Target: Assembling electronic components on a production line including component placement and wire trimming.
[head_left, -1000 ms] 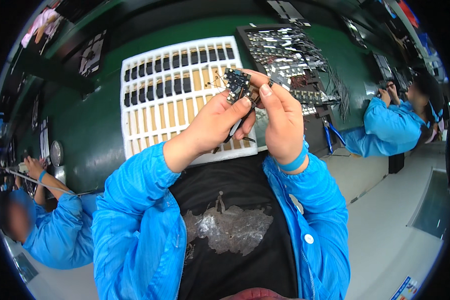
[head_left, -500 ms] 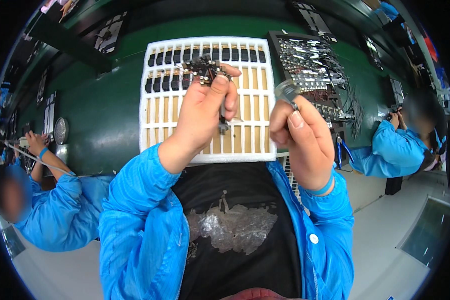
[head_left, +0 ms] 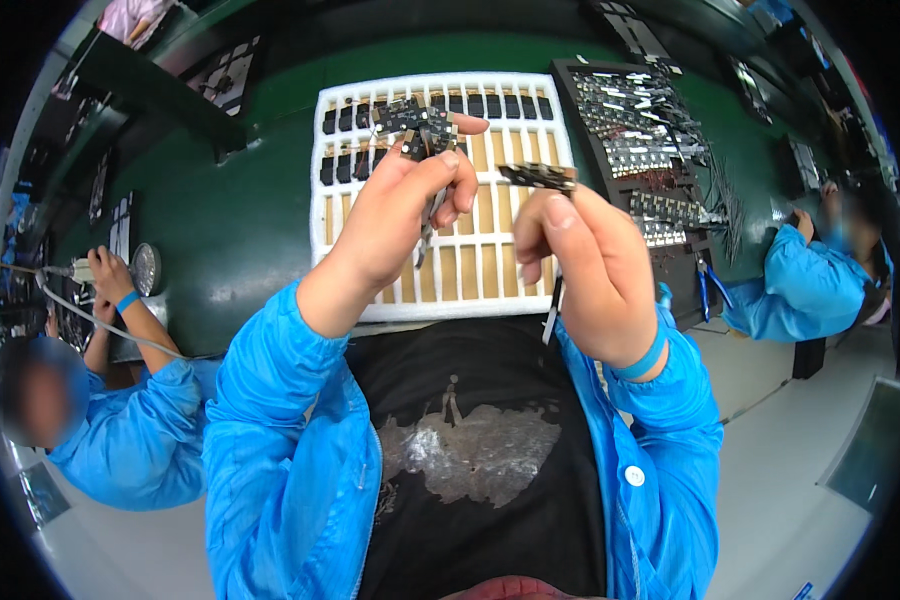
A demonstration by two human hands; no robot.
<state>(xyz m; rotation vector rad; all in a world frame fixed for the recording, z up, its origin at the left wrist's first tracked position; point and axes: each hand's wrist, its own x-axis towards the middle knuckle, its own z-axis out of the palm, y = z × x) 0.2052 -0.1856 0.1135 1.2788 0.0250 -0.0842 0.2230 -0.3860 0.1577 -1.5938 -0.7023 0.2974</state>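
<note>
A clump of small black circuit boards with light pads is pinched in my left hand, over the far left part of a white foam tray. Thin dark tails dangle from the clump below the fingers. My right hand has thumb and fingers closed on a dark circuit board with pale spots, level with the tray's right side. Beneath this hand hangs a thin strip with a white end. Small black parts stand in the tray's two far rows; nearer slots show brown bottoms.
Right of the foam tray lies a black tray of boards with white tails. Dark wires and blue-handled pliers lie beside it. Co-workers in blue sleeves sit at left and right. A round metal dish is at left.
My right hand has moved slightly left toward the other hand, and the board in it has turned, now showing its spotted face. My left hand still grips the clump. The view has shifted a little.
</note>
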